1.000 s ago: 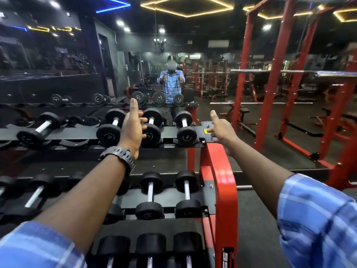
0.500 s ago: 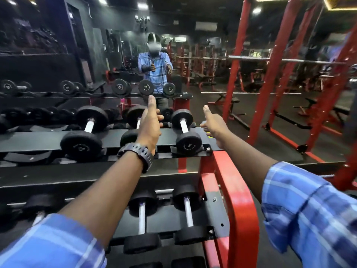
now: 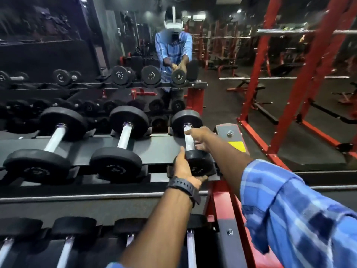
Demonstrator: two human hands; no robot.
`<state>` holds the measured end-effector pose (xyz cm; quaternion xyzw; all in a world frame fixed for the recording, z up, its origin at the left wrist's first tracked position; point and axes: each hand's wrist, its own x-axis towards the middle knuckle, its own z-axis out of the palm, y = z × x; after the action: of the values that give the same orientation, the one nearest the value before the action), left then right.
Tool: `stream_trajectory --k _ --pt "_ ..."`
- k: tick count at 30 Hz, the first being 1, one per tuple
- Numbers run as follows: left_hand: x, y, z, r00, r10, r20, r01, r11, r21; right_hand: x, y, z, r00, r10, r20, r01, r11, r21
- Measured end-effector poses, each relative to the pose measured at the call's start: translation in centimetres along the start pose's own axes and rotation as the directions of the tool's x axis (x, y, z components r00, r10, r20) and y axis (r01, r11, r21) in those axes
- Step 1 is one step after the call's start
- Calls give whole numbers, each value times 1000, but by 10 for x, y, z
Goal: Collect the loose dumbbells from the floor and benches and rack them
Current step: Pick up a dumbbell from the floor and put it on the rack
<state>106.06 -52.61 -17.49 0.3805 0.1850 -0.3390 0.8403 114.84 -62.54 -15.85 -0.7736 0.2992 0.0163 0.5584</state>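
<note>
A black dumbbell with a chrome handle lies at the right end of the rack's top tier. My right hand is wrapped around its handle. My left hand, with a black watch on the wrist, cups the near black head from the left and below. Two larger black dumbbells rest on the same tier to the left.
A lower tier holds several more dumbbells. The rack's red end post stands just right of my hands. A mirror behind the rack reflects a person in a blue checked shirt. Red squat racks and benches stand on the right.
Both hands came down from a thumbs-up pose in the air and took hold of the rightmost dumbbell on the top tier. The camera moved closer to the rack and tilted down.
</note>
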Motion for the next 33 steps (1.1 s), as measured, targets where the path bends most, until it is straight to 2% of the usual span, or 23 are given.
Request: stream_trajectory --k 3,6,8,12,16,20,23,25,28,33 --pt "24 7 9 1000 -12 -23 12 1000 -25 21 -2 11 979 124 164 -135 989 58" --pt "38 10 11 999 -12 -36 11 1000 -23 35 1 21 964 109 242 -173 949 262" --pt "37 13 9 999 0 -49 1 1000 21 38 5 27 981 65 181 -122 938 326" --pt "21 13 -1 998 -24 -60 26 999 27 26 9 34 999 1 -42 16 922 386" --pt "5 0 -13 998 38 -41 -39 999 -20 6 3 34 989 -67 -131 120 880 459" --pt "-12 14 -12 993 108 -39 -110 992 -65 -30 -28 26 961 -188 -201 269 797 540" --pt "-42 33 0 983 178 41 -170 975 -146 -71 -67 22 903 -325 -282 427 761 488" --pt "-65 49 0 963 253 95 -229 951 -210 -99 -91 32 858 -439 -266 513 705 490" --pt "-100 75 -12 948 299 106 -270 936 -226 -139 -119 53 782 -569 -256 611 614 501" --pt "-157 139 -86 865 429 261 -313 867 -387 -198 -165 134 728 -665 -165 635 564 527"
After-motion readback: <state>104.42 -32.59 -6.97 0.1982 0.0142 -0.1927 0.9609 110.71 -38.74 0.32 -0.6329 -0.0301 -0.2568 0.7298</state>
